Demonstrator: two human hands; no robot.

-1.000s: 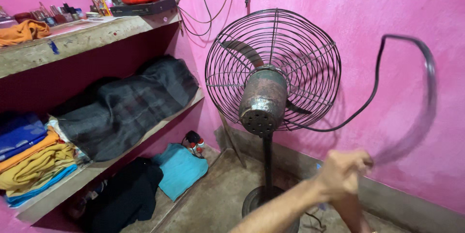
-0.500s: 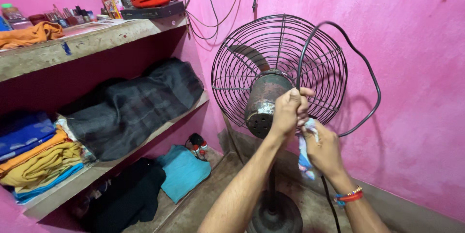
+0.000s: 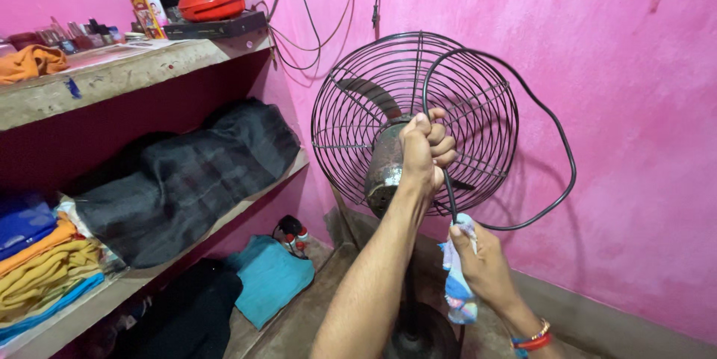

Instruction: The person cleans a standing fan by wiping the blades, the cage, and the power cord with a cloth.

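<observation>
From where I stand I count one pedestal fan (image 3: 414,116) with a single round wire cage, and one black cable (image 3: 553,135) looping off it. Two hands (image 3: 427,146) are at work, and one pale blue cloth (image 3: 457,284) sits between the fingers of one of them. One red and orange bangle (image 3: 532,340) circles that wrist. Two shelves (image 3: 134,75) run along the wall. The upper one carries one red rounded case (image 3: 211,1) and one orange rag (image 3: 26,63); the lower one holds one big dark bundle (image 3: 187,180) and one stack of folded cloths (image 3: 41,269). On the floor lies one teal cloth (image 3: 269,277).
</observation>
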